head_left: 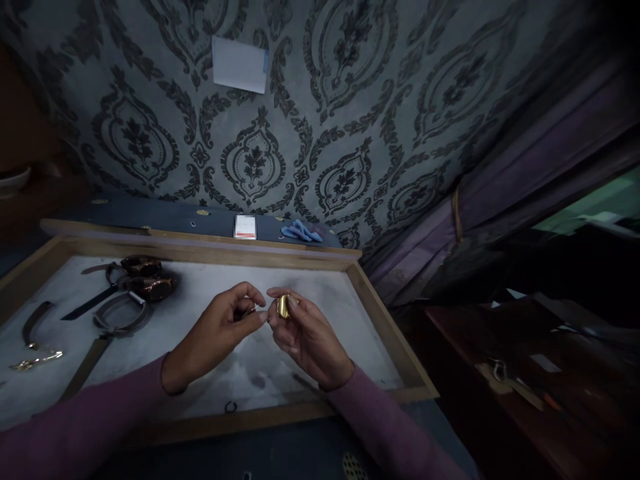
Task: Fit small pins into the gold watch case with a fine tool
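Note:
My right hand [310, 333] is closed around a small, shiny gold-coloured metal piece [283, 307], held between thumb and fingers above the white-lined tray. Just to its left, my left hand [215, 333] is in a pinch, thumb against curled fingers. A thin, light sliver shows at those fingertips, too small to name. The fingertips of both hands are close together, with a narrow gap between them. On the left of the tray lie dark straps with buckles [123, 313] and a pair of dark brown goggles [153, 289].
A wooden-rimmed tray [370, 313] lies below my hands. A strap with a gold-coloured clasp [37, 360] and a small dark ring [231, 407] lie in it. Behind stand a small white-and-red box [245, 227] and a blue cloth [301, 231]. A reddish table [500, 333] is at right.

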A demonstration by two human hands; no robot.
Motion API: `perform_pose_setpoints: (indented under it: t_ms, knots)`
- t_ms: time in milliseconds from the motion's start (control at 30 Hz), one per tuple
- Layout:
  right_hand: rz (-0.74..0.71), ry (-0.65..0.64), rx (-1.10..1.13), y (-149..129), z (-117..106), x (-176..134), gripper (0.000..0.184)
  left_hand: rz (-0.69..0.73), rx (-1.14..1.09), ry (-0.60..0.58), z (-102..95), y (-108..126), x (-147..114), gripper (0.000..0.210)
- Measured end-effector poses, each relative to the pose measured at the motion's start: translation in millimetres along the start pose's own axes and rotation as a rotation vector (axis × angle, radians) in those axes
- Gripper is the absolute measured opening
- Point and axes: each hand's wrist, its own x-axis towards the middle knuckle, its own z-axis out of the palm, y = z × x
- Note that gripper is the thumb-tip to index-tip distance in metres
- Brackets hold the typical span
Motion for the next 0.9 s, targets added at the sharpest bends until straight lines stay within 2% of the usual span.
perform_pose_setpoints:
  t_ms: [333,633,900]
  knots:
    - [-0.042,0.017,-0.018,-1,0,-1,0.028,-0.004,0.036,0.019,3.9,4,0,0.021]
    - [-0.109,0.039,-0.038,-1,0,-1,0.025,-0.037,-0.006,0.092,9.2,4,1,0.025]
    - [-0.129,0.075,-0.042,-4,6,-4,0.028,0.041,0.131,0.124,22.0,3,7,0.024]
